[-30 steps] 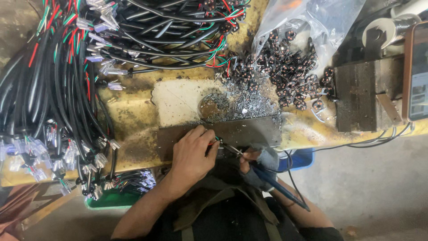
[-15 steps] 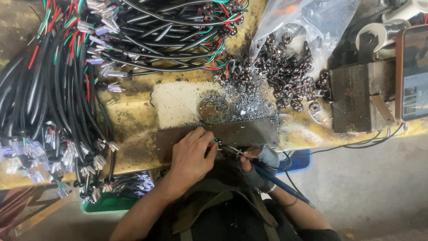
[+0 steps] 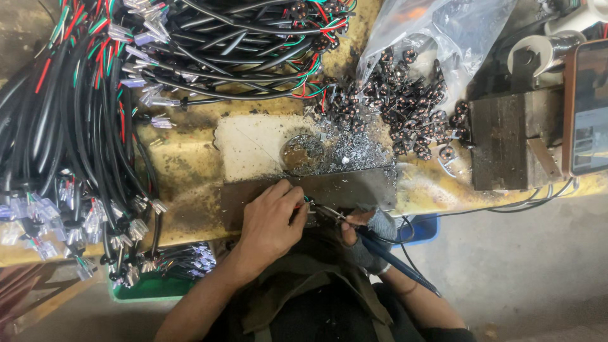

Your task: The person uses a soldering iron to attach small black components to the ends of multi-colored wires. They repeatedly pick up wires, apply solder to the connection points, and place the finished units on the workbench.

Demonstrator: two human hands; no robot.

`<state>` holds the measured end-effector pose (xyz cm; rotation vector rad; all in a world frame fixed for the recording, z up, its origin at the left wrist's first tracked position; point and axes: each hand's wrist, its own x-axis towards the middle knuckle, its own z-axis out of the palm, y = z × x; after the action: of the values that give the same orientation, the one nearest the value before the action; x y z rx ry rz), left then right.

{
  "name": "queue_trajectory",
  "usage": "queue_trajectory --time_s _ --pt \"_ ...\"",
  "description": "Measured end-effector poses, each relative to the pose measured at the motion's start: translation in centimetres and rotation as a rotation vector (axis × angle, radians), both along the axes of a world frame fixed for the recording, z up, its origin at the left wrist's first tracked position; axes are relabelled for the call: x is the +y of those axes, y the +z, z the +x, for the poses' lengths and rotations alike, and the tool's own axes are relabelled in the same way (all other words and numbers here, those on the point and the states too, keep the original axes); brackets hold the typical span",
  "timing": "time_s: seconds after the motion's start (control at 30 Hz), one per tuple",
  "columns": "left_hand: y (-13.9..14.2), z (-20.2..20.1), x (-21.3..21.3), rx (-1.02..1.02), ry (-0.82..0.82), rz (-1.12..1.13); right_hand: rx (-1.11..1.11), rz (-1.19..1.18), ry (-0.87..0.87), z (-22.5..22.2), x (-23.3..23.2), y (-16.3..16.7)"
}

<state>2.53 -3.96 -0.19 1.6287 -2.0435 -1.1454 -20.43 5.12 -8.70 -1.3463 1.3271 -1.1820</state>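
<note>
Small, light and fiddly: left hand (image 3: 269,221) pinching wire end (image 3: 308,204) by its insulation, gloved right hand (image 3: 366,237) gripping soldering iron (image 3: 354,228) like a pen.

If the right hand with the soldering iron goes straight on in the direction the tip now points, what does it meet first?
The right hand aims the soldering iron up-left, toward the left hand. First in that line are probably the left fingers and the small wire end pinched there, though depth is unclear.
</note>
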Motion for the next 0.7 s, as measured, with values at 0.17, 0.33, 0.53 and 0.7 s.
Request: queue_trajectory --time_s 0.17,0.33,0.53,0.7 --pt "-0.2 0.0 0.0 0.013 0.008 -0.032 0.179 -0.138 0.014 -0.1 0.3 -1.0" --pt "-0.2 0.0 0.1 0.006 0.012 -0.027 0.165 -0.123 -0.024 -0.1 0.1 -1.0" --pt "-0.1 0.0 0.0 0.004 0.008 -0.032 0.190 -0.160 -0.007 -0.6 0.5 -0.9" --pt "0.0 0.0 0.1 0.000 0.009 -0.029 0.017 0.120 -0.195 0.2 0.8 -1.4"
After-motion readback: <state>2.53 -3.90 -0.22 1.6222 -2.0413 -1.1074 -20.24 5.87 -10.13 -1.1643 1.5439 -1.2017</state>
